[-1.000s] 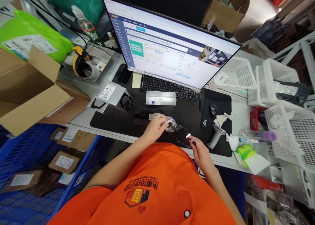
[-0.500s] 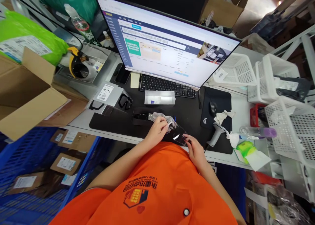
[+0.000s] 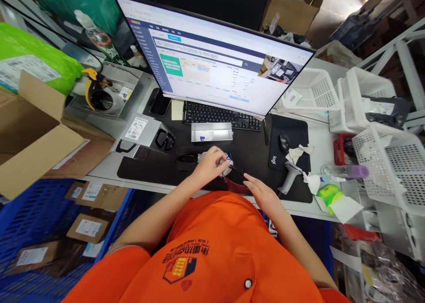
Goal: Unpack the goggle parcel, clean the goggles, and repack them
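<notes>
Close to the desk's front edge is a pair of sunglasses (image 3: 236, 187) with a dark, reddish curved front. My left hand (image 3: 211, 165) pinches its left end, fingers bent together; the exact grip is partly hidden. Crumpled clear wrapping (image 3: 227, 165) lies right by those fingertips. On the other side, my right hand (image 3: 262, 192) has its fingers stretched out, tips at the right edge of the sunglasses. A black case or strap-like item (image 3: 186, 159) lies left of my left hand. Beyond the hands sits an open silver-white box (image 3: 212, 132) with a small packet inside.
A monitor (image 3: 212, 59) stands over the keyboard (image 3: 222, 116). To the left are a box picturing glasses (image 3: 142, 132) and an open carton (image 3: 43, 148). Rightward lie a mouse (image 3: 284, 143), a barcode scanner (image 3: 290, 178), a bottle (image 3: 345, 171) and white baskets (image 3: 388, 161).
The sunglasses have turned, their dark shiny face giving way to a reddish curved front. My right fingers have straightened from a pinch. The whole view has shifted slightly.
</notes>
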The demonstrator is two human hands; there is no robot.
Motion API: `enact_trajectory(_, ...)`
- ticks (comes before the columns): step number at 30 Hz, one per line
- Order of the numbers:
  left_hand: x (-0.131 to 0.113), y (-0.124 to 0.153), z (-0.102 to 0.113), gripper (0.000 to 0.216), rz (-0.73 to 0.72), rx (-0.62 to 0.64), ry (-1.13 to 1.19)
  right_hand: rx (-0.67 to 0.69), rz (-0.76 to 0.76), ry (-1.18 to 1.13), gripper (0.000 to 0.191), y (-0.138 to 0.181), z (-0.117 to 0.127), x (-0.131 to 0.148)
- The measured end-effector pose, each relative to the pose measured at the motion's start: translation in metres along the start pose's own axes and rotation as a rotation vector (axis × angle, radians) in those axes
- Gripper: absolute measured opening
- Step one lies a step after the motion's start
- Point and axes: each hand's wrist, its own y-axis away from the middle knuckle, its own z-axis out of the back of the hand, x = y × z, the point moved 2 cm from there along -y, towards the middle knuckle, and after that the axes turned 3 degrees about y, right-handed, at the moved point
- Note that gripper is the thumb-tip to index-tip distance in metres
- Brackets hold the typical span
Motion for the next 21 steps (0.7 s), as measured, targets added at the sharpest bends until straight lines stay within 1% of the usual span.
enact_trajectory(3,-0.011,-0.032,-0.003,0.008,-0.048,0.287,-0.224,-0.011,0.007,-0.01,0.05,-0.001,-0.002,-0.001)
enact_trajectory(4,-0.013,-0.042,-0.006,0.012,-0.048,0.355,-0.272,-0.016,0.012,-0.011,0.051,-0.001,-0.003,-0.002)
enact_trajectory(5,-0.014,-0.052,-0.009,0.017,-0.039,0.397,-0.305,-0.025,0.02,-0.011,0.051,-0.002,-0.005,-0.004)
enact_trajectory(8,-0.015,-0.071,-0.019,0.022,0.007,0.447,-0.38,-0.07,0.039,-0.022,0.049,-0.007,-0.014,-0.01)
enact_trajectory(12,-0.012,-0.079,-0.024,0.023,0.032,0.431,-0.438,-0.128,0.0,-0.09,0.042,-0.014,-0.029,-0.019)
enact_trajectory(14,-0.009,-0.081,-0.02,0.023,0.043,0.403,-0.443,-0.126,-0.03,-0.132,0.04,-0.014,-0.033,-0.022)
enact_trajectory(16,-0.006,-0.081,-0.011,0.016,0.057,0.36,-0.435,-0.113,-0.07,-0.196,0.037,-0.005,-0.033,-0.025)
enact_trajectory(17,-0.004,-0.08,-0.006,0.013,0.065,0.328,-0.427,-0.12,-0.113,-0.239,0.035,0.002,-0.032,-0.028)
enact_trajectory(18,-0.003,-0.077,-0.001,0.013,0.073,0.288,-0.418,-0.154,-0.192,-0.298,0.031,0.012,-0.031,-0.031)
enact_trajectory(20,-0.002,-0.066,0.006,0.017,0.095,0.197,-0.4,-0.282,-0.409,-0.422,0.024,0.036,-0.027,-0.041)
enact_trajectory(21,-0.001,-0.057,0.005,0.019,0.108,0.159,-0.392,-0.365,-0.525,-0.49,0.023,0.049,-0.026,-0.047)
